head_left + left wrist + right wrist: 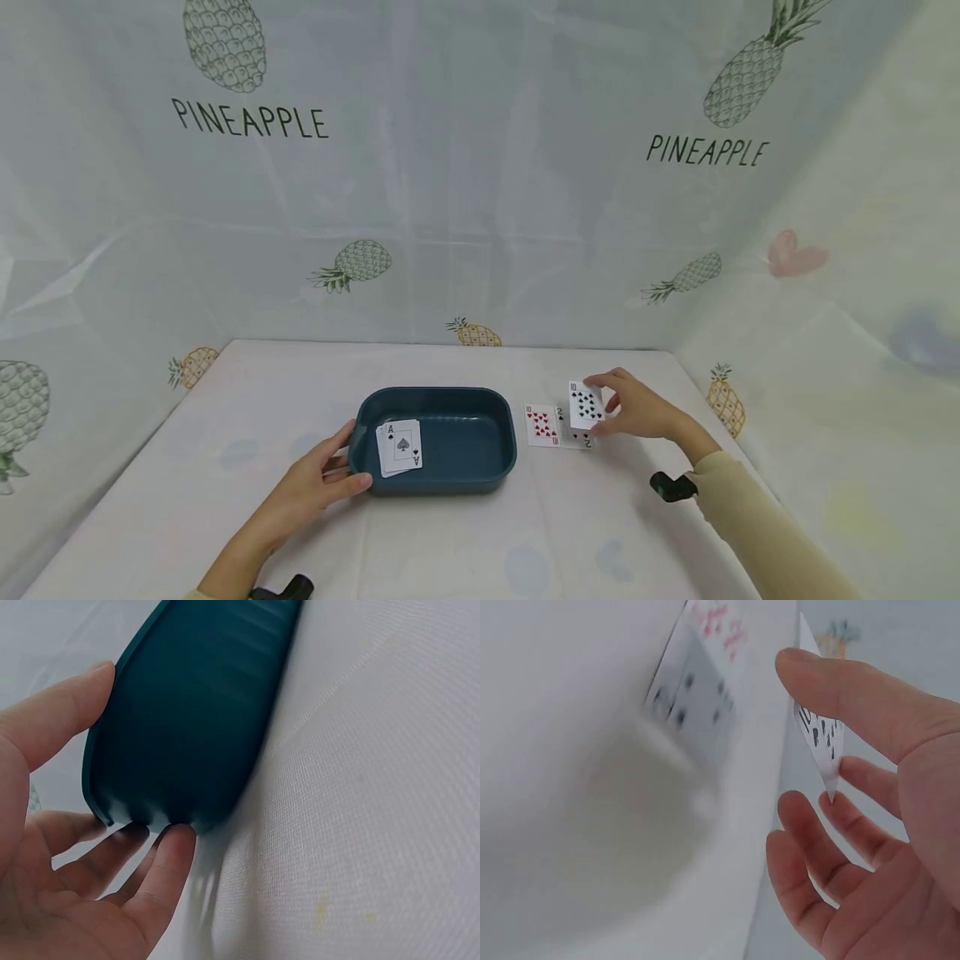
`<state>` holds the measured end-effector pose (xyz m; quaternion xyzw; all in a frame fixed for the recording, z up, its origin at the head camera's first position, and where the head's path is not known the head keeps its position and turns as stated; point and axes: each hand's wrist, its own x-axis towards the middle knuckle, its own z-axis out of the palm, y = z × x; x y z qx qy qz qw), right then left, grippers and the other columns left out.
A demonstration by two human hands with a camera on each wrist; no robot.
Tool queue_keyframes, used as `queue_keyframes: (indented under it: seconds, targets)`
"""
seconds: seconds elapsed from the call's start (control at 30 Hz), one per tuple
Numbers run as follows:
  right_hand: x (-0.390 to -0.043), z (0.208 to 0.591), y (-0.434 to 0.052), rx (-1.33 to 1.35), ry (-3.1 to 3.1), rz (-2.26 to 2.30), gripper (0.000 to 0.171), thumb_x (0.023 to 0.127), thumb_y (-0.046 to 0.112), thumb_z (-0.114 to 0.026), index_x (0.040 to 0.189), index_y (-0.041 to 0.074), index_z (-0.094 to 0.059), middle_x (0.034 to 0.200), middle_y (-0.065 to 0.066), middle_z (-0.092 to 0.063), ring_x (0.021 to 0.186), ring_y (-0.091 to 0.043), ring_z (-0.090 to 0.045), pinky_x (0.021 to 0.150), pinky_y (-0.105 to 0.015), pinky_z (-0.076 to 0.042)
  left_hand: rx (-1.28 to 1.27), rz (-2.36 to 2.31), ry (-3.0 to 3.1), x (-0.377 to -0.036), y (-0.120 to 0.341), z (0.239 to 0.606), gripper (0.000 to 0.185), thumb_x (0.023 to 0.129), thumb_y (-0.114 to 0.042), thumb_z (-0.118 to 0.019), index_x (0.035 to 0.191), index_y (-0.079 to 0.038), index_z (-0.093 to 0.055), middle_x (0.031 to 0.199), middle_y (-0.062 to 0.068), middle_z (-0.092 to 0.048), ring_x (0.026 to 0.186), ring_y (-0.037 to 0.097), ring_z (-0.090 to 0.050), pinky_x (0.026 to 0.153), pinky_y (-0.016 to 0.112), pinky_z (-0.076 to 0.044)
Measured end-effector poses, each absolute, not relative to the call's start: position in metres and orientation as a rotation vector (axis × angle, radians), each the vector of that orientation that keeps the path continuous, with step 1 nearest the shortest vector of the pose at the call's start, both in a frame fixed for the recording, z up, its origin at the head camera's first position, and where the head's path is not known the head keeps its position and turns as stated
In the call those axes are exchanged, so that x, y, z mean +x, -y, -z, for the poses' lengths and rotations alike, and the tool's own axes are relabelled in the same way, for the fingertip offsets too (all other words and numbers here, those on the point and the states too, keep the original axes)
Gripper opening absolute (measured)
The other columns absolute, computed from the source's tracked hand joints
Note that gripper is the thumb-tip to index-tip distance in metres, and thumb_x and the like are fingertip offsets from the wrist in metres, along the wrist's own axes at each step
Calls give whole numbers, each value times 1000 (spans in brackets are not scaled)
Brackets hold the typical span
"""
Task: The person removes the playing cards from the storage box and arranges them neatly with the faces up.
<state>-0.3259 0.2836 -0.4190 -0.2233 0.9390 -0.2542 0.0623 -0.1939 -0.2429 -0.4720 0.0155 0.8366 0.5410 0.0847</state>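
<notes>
My left hand grips the left end of a dark teal tray, thumb at the near corner and fingers along the end wall. Its thumb meets the rim in the left wrist view. Inside the tray, toward its left, lies a small stack of playing cards with an ace of spades on top. Above the table, my right hand pinches a black ten playing card by its edges, tilted upright. The held card overlaps a black two in the head view; a red ten lies left of that.
A white cloth with pale spots covers the table. Behind the table's back edge hangs a pineapple-print sheet, and similar sheeting rises on the right. Both wrists wear black devices.
</notes>
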Motion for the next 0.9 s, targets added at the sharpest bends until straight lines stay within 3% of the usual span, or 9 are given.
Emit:
queue_keyframes:
  seconds: [0.3,0.53,0.9]
  targets:
    - [-326,445,-326,-550,-2771,698,85,78,28,-96,149,5,-57,137,-17,-52,101,-24,-58,80,-32,-51,27,-1599,-2499,-192,244,474,100,93,-38,-84,171,-22,-24,168,24,-36,143,43,-52,105,50,-55]
    - [-328,456,-330,-539,-2740,629,80,80,27,-94,150,9,-58,139,-14,-48,107,-26,-53,87,-38,-49,29,-1601,-2495,-194,245,472,101,93,-39,-84,171,-21,-23,170,22,-32,143,42,-53,106,49,-55]
    - [-330,450,-322,-508,-2687,607,79,83,28,-92,152,13,-57,139,-11,-44,109,-27,-49,86,-42,-44,22,-1604,-2485,-195,242,472,102,93,-39,-84,171,-20,-22,171,22,-30,144,44,-52,107,48,-55]
